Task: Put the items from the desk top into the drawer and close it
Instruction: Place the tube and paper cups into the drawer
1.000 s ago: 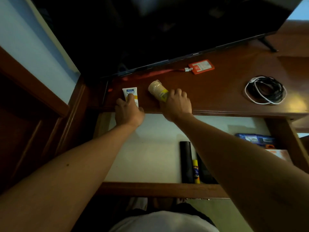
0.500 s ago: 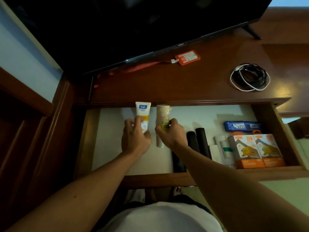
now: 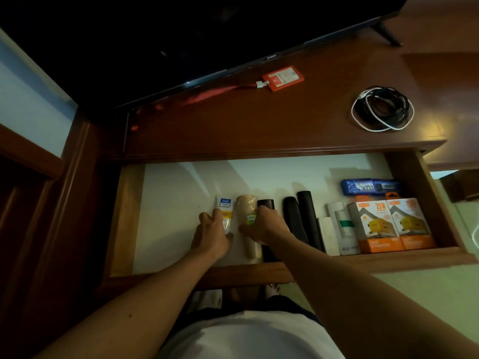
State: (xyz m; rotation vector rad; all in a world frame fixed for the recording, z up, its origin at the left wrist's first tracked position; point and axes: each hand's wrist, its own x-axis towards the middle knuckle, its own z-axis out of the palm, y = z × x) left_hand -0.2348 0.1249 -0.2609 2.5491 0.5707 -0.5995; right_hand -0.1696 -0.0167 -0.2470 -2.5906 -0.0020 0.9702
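The wooden drawer stands pulled open below the desk top. Inside it, my left hand grips a white and yellow tube that lies near the white drawer floor. Right beside it my right hand holds a wrapped sleeve of paper cups, laid lengthwise next to a black cylinder. On the desk top lie a red card holder with a lanyard and a coil of black and white cables.
The drawer's right half holds black cylinders, white tubes, two orange charger boxes and a blue pack. Its left part shows bare white floor. A dark TV screen stands at the back of the desk.
Both hands have carried the tube and the cup sleeve from the desk top down into the drawer and now hold them low at the drawer floor.
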